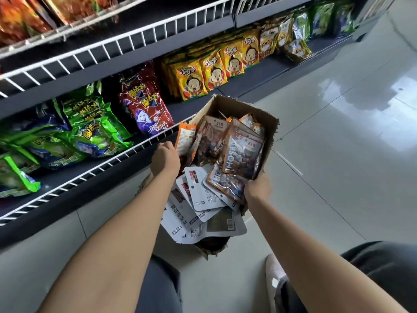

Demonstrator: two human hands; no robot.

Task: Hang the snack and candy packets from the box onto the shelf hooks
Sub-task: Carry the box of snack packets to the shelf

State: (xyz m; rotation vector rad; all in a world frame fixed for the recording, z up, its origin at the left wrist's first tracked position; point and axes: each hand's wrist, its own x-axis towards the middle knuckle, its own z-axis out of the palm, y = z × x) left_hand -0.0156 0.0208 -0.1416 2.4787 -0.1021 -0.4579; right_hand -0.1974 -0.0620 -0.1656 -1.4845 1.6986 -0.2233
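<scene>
Closest to the camera there's a white shoe [274, 276] on the tiled floor [338, 154], and then both arms reach down to the cardboard box [268, 123], which looks pretty battered, torn along its near edge. The right hand [258, 188] has its fingers curled over the box's right wall, gripping it, and the left hand [165, 158] is at the left side with fingers curled too, though I honestly can't tell if it's holding the box rim or the orange packet [185, 137] right beside it. The packets [241, 152] are all in the box, a loose heap, with the white-backed ones [198, 195] fanning over the near edge. That's my worry: tip or lift the box and those could slide out onto the floor, and the ragged cardboard might rip more under the grip. Just beyond is the wire shelf rail [108, 161], which the box or a packet could snag on. I don't see any hooks from here, so nothing's hung yet as far as I can judge.
</scene>
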